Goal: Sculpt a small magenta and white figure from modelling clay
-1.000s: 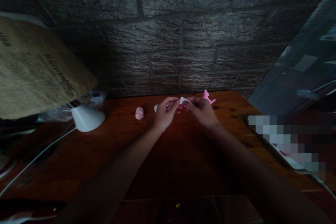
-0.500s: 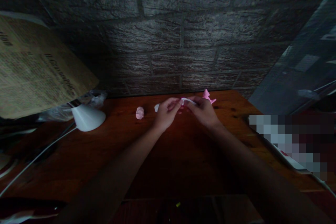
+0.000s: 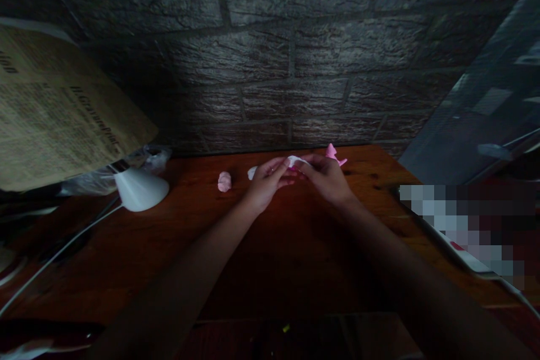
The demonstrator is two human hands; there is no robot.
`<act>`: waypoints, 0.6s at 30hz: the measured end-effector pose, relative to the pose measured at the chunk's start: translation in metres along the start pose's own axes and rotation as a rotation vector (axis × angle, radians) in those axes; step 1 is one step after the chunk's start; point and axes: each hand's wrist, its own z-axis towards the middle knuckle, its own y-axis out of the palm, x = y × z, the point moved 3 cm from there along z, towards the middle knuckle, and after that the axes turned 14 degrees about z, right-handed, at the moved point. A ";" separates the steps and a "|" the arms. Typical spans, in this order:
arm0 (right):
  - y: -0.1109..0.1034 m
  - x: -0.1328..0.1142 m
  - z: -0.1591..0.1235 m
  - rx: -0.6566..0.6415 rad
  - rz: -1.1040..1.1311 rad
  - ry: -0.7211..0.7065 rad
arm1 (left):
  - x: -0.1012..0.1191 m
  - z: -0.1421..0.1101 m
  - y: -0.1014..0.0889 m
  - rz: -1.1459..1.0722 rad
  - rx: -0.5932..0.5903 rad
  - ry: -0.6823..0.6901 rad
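Note:
Over the back of the wooden table [image 3: 270, 270], my left hand [image 3: 265, 185] and my right hand [image 3: 329, 177] pinch a small white piece of what looks like modelling clay [image 3: 297, 159] between them. A bit of bright pink shows on its underside at the fingertips. A second white lump [image 3: 252, 172] lies just left of my left hand, partly hidden by it. Further left sits a pale pink clay lump [image 3: 224, 181]. Behind my right hand stands a pink pointed shape [image 3: 332, 152], its lower part covered by the hand.
On the left stands a lamp with a white base [image 3: 141, 188] and a newsprint-patterned shade [image 3: 67, 107]; its cord runs toward the front. Crumpled clear plastic [image 3: 156, 157] lies behind it. A brick-patterned wall [image 3: 253, 67] closes off the back. At the right edge rests a flat, partly pixelated object [image 3: 476, 261].
My fingers have shifted on the white piece, and it now shows slightly higher and further left between them. The left fingers have spread a little. Objects on the table stay put.

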 end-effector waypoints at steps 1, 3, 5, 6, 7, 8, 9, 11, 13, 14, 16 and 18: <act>0.000 0.000 0.000 -0.005 -0.004 -0.004 | 0.000 0.001 -0.001 -0.007 0.006 -0.001; 0.001 -0.001 0.000 -0.012 -0.004 -0.011 | -0.001 0.002 -0.001 -0.012 0.018 0.001; 0.002 -0.002 -0.001 -0.014 0.010 -0.019 | 0.000 0.002 -0.001 -0.008 0.022 0.008; 0.002 -0.002 -0.001 -0.016 0.018 -0.023 | 0.000 0.001 -0.001 -0.002 0.023 0.012; 0.003 -0.002 -0.001 -0.020 0.024 -0.024 | 0.000 0.001 -0.001 0.006 0.030 0.017; 0.003 -0.003 -0.001 -0.026 0.025 -0.023 | 0.001 0.001 -0.001 0.017 0.044 0.024; 0.004 -0.003 -0.001 -0.031 0.022 -0.019 | 0.001 0.000 -0.001 0.029 0.065 0.031; 0.004 -0.003 -0.001 -0.037 0.014 -0.008 | 0.002 0.000 -0.002 0.057 0.102 0.044; 0.003 -0.002 -0.001 -0.034 0.013 -0.004 | 0.003 0.000 -0.003 0.082 0.117 0.047; 0.003 -0.002 -0.001 -0.032 0.013 -0.005 | 0.003 0.000 -0.004 0.092 0.117 0.046; 0.002 -0.001 -0.001 -0.030 0.014 -0.013 | 0.003 0.000 -0.004 0.101 0.113 0.042; 0.002 0.000 0.000 -0.032 0.016 -0.016 | 0.004 0.000 -0.004 0.101 0.105 0.041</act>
